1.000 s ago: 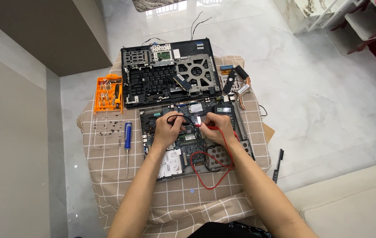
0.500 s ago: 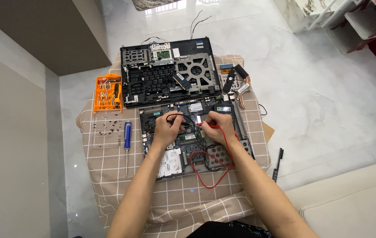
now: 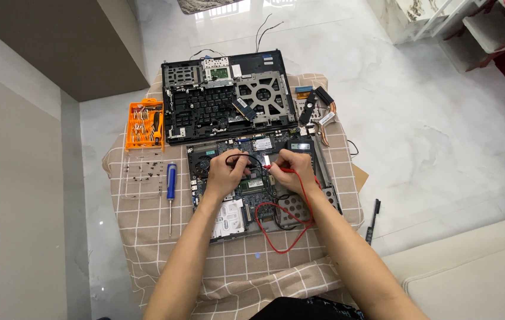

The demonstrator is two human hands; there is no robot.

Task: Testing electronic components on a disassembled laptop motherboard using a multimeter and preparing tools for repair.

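An opened laptop base with its circuit board bare lies on a checked cloth. My left hand grips a black test probe over the board's middle. My right hand holds a red test probe, its tip pointing left toward the other probe. Red and black leads loop down over the base's front edge. A small dark meter sits just beyond my right hand.
A removed laptop cover with keyboard frame lies behind the base. An orange bit case, loose screws and a blue screwdriver lie left. Small parts sit at the right rear. A black tool lies on the floor.
Both hands stay over the board with only slight shifts of the probe tips. Nothing else has moved.
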